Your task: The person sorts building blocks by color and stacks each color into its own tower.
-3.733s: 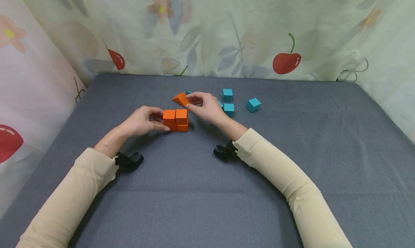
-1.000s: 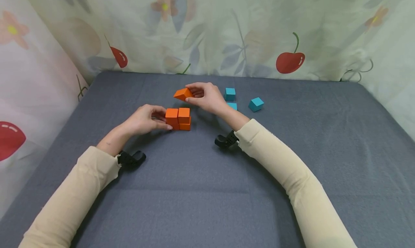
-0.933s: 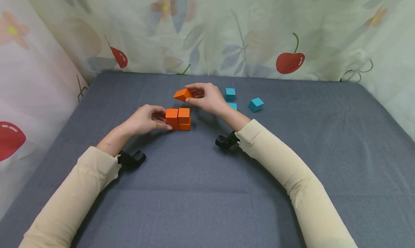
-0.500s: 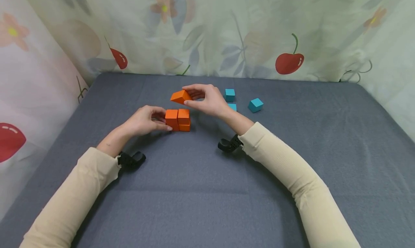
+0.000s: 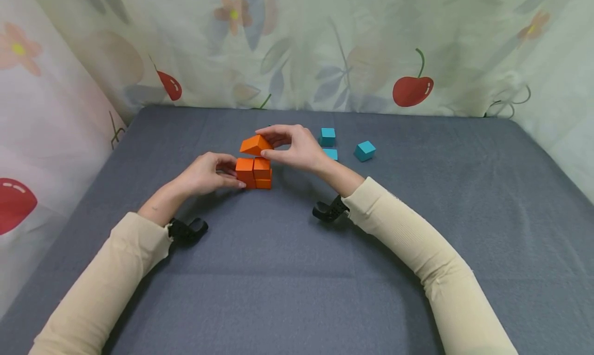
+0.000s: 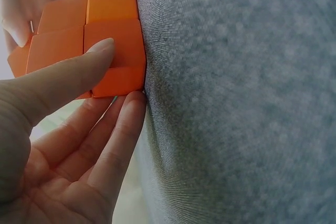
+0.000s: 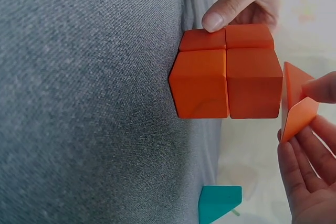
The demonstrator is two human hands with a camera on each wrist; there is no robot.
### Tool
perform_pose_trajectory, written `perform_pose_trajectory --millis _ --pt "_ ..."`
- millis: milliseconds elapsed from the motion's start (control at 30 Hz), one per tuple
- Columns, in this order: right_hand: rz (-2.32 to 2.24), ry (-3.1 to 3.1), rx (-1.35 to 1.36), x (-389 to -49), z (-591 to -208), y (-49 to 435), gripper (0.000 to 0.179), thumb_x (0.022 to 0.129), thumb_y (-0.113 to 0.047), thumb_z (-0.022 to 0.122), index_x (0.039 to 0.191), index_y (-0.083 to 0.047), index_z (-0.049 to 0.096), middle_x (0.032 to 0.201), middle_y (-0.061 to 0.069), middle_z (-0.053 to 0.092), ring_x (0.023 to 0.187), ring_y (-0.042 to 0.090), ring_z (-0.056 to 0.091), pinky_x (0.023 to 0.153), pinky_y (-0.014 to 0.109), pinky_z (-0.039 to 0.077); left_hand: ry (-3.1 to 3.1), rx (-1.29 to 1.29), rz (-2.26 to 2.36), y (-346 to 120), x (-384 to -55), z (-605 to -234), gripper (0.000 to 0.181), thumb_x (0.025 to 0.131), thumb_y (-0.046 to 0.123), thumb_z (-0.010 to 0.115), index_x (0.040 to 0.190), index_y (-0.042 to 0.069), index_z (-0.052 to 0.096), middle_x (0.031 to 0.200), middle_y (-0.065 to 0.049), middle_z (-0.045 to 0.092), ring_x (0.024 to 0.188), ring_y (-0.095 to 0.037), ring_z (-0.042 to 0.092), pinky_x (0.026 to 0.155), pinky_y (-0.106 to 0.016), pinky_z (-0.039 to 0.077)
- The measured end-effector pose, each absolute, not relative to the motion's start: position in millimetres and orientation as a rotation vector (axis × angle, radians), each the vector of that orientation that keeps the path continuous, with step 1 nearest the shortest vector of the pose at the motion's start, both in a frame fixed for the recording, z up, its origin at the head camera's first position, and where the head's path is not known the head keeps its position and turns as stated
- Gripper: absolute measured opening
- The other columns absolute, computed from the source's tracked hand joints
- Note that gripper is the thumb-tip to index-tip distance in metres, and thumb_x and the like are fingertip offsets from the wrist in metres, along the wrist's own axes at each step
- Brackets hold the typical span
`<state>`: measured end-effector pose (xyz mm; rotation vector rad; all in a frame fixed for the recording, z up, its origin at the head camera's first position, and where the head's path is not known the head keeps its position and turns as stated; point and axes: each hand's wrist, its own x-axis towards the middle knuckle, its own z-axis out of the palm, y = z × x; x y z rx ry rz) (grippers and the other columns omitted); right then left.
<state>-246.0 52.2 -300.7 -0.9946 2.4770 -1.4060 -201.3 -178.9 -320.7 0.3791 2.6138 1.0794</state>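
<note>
In the head view, several orange cubes (image 5: pixel 245 172) stand on the cloth as a block two wide and two high. My left hand (image 5: pixel 204 174) holds this stack at its left side, and in the left wrist view its thumb lies across a lower cube (image 6: pixel 118 51) with fingers on the opposite side. My right hand (image 5: pixel 297 147) pinches an orange triangular block (image 5: pixel 252 145) between thumb and fingers. The right wrist view has the triangular block (image 7: pixel 300 114) flat side toward the stack top, close to it; whether they touch I cannot tell.
Blue cubes lie right of my right hand: one at the back (image 5: pixel 327 136), one partly covered (image 5: pixel 331 154), one turned farther right (image 5: pixel 365 150). A blue wedge-like block (image 7: pixel 218 203) shows in the right wrist view. Patterned curtains (image 5: pixel 297 45) border the grey cloth.
My right hand has lifted the orange triangular block off the cloth, then brought it left and down to just over the orange stack. The left hand has stayed at the stack.
</note>
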Motion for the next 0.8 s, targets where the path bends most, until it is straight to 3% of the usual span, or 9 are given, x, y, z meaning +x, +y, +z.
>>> perform_pose_trajectory --millis 267,500,800 --pt "-1.386 2.445 -1.092 -241.8 -302.3 54.2 0.043 0.086 -0.012 0.070 0.127 -0.003 0.061 0.116 0.012 0.067 0.101 0.020 0.064 0.095 0.043 0.050 2.599 0.369 1.091 -178.1 -201.4 -320.2 0.043 0.086 0.018 0.073 0.123 0.001 0.060 0.117 -0.017 0.064 0.106 -0.026 0.064 0.092 -0.041 0.053" --pt "-1.376 2.416 -1.130 -239.5 -303.0 54.9 0.042 0.087 -0.012 0.068 0.128 -0.004 0.061 0.117 0.010 0.067 0.101 0.018 0.064 0.093 0.032 0.051 2.617 0.384 1.073 -177.9 -200.7 -319.8 0.041 0.085 0.020 0.074 0.120 0.002 0.062 0.115 -0.016 0.066 0.104 -0.025 0.065 0.090 -0.041 0.053" --pt "-1.393 2.357 -1.179 -239.0 -305.4 52.8 0.041 0.087 -0.010 0.067 0.127 -0.001 0.061 0.118 0.011 0.067 0.100 0.018 0.065 0.096 0.039 0.050 2.597 0.387 1.097 -178.7 -200.3 -319.3 0.043 0.086 0.018 0.074 0.122 0.001 0.060 0.115 -0.017 0.065 0.103 -0.025 0.065 0.091 -0.041 0.053"
